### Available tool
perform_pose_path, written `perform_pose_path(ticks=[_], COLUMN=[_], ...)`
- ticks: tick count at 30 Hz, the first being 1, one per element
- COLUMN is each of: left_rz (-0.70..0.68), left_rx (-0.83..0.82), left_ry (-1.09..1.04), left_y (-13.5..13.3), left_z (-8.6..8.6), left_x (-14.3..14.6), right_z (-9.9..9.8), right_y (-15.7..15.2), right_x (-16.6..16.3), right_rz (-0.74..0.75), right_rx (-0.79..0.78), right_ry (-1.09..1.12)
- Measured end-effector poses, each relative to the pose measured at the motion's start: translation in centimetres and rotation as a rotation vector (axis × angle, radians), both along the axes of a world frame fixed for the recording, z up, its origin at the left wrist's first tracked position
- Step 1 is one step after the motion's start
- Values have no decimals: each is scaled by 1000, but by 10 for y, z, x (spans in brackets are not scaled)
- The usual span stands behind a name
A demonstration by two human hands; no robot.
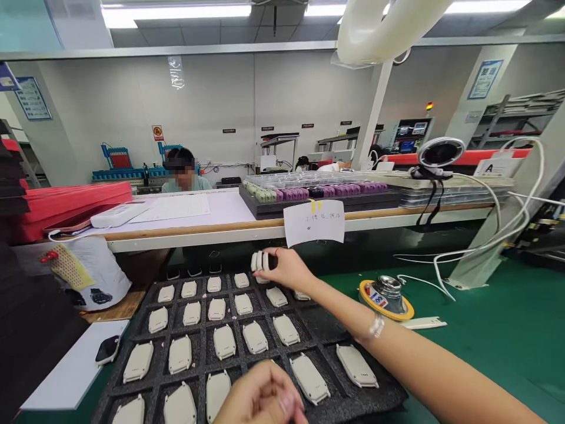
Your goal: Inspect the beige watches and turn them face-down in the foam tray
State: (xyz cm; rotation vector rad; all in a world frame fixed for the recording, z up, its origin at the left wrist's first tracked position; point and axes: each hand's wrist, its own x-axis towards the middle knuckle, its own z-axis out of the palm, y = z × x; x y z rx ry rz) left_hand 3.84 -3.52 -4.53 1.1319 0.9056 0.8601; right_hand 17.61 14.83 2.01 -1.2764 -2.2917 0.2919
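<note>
A black foam tray lies in front of me on the green bench, its pockets filled with several beige plastic housings. My right hand reaches to the tray's far edge and pinches a small stack of beige housings held on edge. My left hand hovers low over the tray's near rows, fingers curled together; what is inside them, if anything, is hidden.
A yellow-rimmed metal tin stands right of the tray. A raised shelf carries a paper tag, trays of purple and green parts and a remote. White cables trail right. A seated person works beyond. A printed bag sits left.
</note>
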Motion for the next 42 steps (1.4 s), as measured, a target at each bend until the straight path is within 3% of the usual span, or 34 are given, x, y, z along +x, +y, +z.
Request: perform_pose_path(ticks=[5, 7, 8, 11, 14, 25, 29, 36, 42], left_rz=[378, 446, 418, 317, 343, 316, 276, 204, 191], left_rx=[-270, -302, -274, -188, -114, -97, -64, -40, 24], left_ry=[-410, -519, -548, -501, -410, -304, -311, -92, -49], left_y=[-1, -1, -3, -8, -12, -9, -8, -10, -7], left_z=[27, 39, 44, 54, 56, 48, 47, 39, 38], left_x=[-8, -14, -16, -17, -13, -16, -17, -21, -22], right_z=[2, 0, -2, -12, -21, -30, -29, -30, -32], right_y=[-94, -114, -119, -122, -120, -125, -126, -124, -123], right_x=[-10, -9, -8, -6, -4, 1, 1, 4, 2], right_rz=[250, 330, 370, 453, 507, 638, 662, 724, 776], right_rx=[-22, -13, -16, -129, -235, -328, -311, -268, -80], right_ry=[253, 352, 424, 544, 562, 629, 652, 630, 532])
